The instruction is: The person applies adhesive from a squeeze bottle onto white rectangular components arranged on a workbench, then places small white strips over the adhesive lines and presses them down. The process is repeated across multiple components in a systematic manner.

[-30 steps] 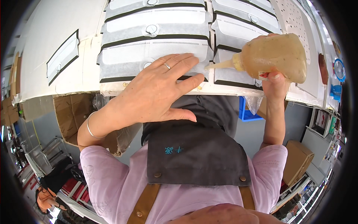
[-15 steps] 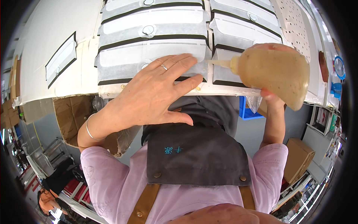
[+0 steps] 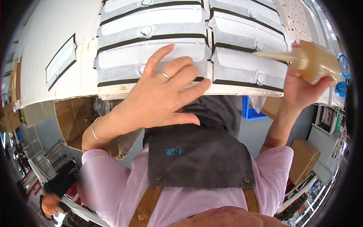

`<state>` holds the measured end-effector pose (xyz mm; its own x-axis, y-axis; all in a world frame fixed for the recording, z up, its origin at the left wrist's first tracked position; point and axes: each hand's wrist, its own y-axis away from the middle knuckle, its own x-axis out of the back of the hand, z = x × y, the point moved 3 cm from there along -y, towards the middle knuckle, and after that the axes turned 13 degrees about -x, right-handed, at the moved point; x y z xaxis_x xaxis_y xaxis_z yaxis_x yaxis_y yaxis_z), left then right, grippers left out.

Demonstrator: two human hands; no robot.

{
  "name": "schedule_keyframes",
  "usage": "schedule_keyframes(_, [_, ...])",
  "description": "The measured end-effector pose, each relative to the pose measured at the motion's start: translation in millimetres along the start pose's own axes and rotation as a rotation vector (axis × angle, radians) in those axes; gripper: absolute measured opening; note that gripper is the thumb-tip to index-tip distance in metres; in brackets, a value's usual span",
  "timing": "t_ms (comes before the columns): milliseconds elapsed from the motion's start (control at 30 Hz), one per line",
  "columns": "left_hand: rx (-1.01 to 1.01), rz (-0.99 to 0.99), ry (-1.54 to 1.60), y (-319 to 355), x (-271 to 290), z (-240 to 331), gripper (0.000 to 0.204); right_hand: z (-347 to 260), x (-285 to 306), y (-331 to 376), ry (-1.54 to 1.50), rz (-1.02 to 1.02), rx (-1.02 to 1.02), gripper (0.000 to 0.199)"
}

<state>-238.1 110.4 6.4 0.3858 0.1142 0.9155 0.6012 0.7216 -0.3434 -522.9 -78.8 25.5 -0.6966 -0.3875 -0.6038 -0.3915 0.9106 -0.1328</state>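
Note:
My right hand (image 3: 302,89) grips a translucent squeeze bottle (image 3: 320,62) of yellowish-brown fluid, tilted so its long pointed nozzle (image 3: 278,56) aims left. The nozzle tip is over or near the far edge of the front right panel (image 3: 234,60); whether they touch I cannot tell. That panel is white and grey with a black border and a small round piece (image 3: 260,78). Fingers spread and nothing held, my left hand (image 3: 170,89) hovers over the front left panel (image 3: 117,58), hiding part of it. This panel has the same look and its own round piece (image 3: 142,69).
Similar panels (image 3: 181,20) lie in two columns up the white table (image 3: 85,75). A smaller black-edged piece (image 3: 61,62) rests at the left, a perforated sheet (image 3: 293,19) at the far right. Below the front edge are a cardboard box (image 3: 75,119) and a blue crate (image 3: 257,113).
My right hand has carried the bottle right and slightly up, turning it. My left hand has lifted, its fingers spreading and curling upward.

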Motion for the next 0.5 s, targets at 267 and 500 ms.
schedule_keyframes(267, [-0.038,0.007,-0.047,-18,-14,8,0.078,38,-10,8,0.637,-0.114,-0.049,0.104])
schedule_keyframes(500, [-0.015,-0.013,-0.004,-22,-15,7,0.08,39,-24,4,0.766,-0.16,-0.062,0.106])
